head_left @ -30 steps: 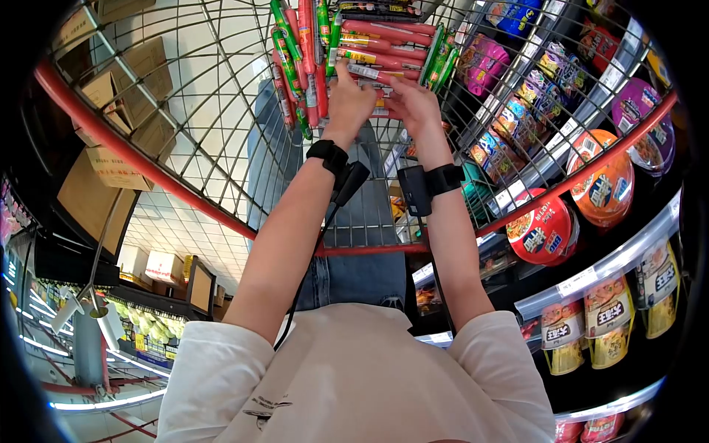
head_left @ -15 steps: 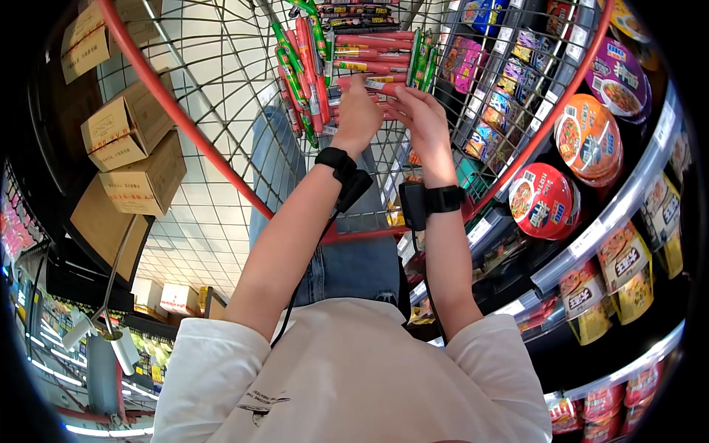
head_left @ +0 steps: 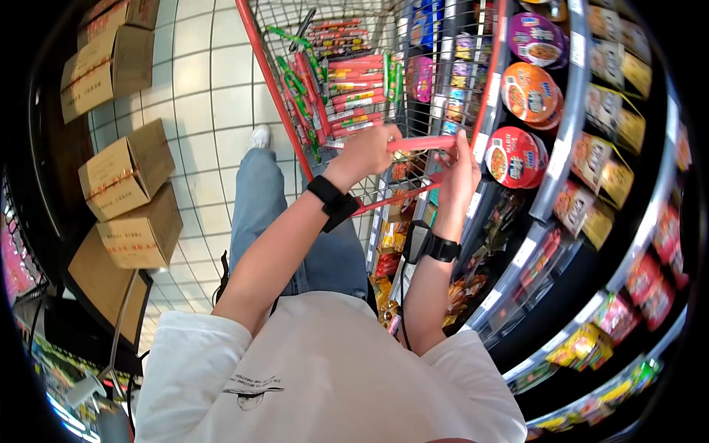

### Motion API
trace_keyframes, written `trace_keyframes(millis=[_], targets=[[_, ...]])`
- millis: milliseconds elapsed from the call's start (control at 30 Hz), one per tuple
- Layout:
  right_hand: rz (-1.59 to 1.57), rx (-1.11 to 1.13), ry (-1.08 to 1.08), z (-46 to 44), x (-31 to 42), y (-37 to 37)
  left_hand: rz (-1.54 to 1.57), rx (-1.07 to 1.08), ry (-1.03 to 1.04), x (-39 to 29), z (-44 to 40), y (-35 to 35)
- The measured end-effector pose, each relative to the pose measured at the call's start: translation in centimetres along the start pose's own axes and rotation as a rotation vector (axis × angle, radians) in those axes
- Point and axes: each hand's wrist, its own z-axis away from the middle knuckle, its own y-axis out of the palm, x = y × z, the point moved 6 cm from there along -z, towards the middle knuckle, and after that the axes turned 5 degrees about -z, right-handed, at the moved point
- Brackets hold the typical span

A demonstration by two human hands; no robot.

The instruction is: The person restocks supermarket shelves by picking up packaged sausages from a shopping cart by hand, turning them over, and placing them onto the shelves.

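Note:
A pink sausage stick (head_left: 422, 143) lies level between my two hands, just above the near rim of the shopping cart (head_left: 261, 66). My left hand (head_left: 363, 156) is closed round its left end. At the other end, the fingers of my right hand (head_left: 459, 173) grip it, some of them curled underneath. Inside the cart, several pink sausage sticks (head_left: 356, 96) lie stacked in a row. Beside them are green-wrapped sticks (head_left: 393, 78), more pink and green ones (head_left: 310, 92), and dark-wrapped sticks (head_left: 340, 43).
Shelves on the right hold instant noodle bowls, a red one (head_left: 511, 157), an orange one (head_left: 528, 92) and a purple one (head_left: 533, 38), plus bagged foods (head_left: 598, 173). Cardboard boxes (head_left: 122, 168) stand on the left. Tiled floor (head_left: 196, 88) runs between them and the cart.
Both hands have come up out of the cart, nearer my body and to the right, with one pink sausage stick between them. My view has turned and the cart sits farther off.

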Motion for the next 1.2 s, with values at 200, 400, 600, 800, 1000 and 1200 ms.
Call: trace_keyframes(millis=[200,400,600,800,1000,1200], targets=[[-0.321,-0.104,-0.156,7.5,4.1,-4.5,0.314,0.378,0.152,-8.4,5.3,-5.5],[-0.570,-0.031,-0.346,16.3,9.1,-8.8,0.480,0.430,0.339,-18.3,9.7,-10.7],[-0.685,0.061,-0.556,24.1,14.0,-12.9,0.568,0.499,0.434,-26.6,14.1,-11.5],[-0.602,0.000,-0.765,29.1,16.8,-16.1,0.522,0.464,0.418,-31.0,17.5,-11.5],[-0.753,-0.145,-0.758,34.7,15.5,-23.5,0.549,0.559,0.614,-35.9,24.1,-6.3],[-0.796,-0.266,-0.890,41.5,11.0,-34.4,0.707,0.843,0.713,-38.9,32.2,1.6]])
